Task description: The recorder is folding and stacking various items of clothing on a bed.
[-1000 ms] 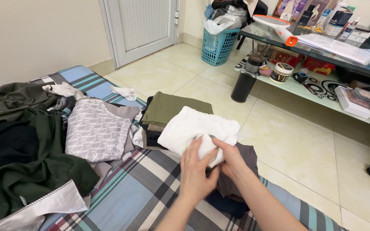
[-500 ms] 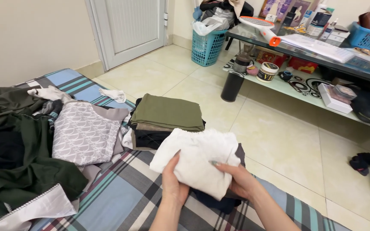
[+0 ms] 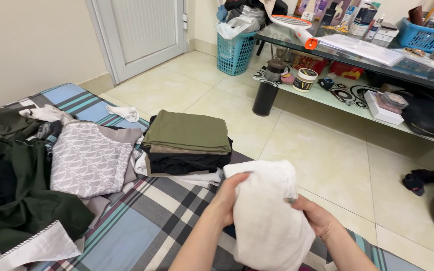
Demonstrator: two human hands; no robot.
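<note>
Head view: white garment hangs lengthwise between hands; left hand clamps upper edge, right hand pinches side, folded stack nearer left.

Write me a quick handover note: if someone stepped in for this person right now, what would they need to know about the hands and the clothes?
Left hand grips the white garment at its upper left edge; right hand holds its right side. The garment hangs lifted, bunched, not yet folded flat.
Done: a folded stack, olive piece on top, sits on the plaid mat.
Left: the patterned grey top and the dark green heap lie unfolded at the left.
</note>
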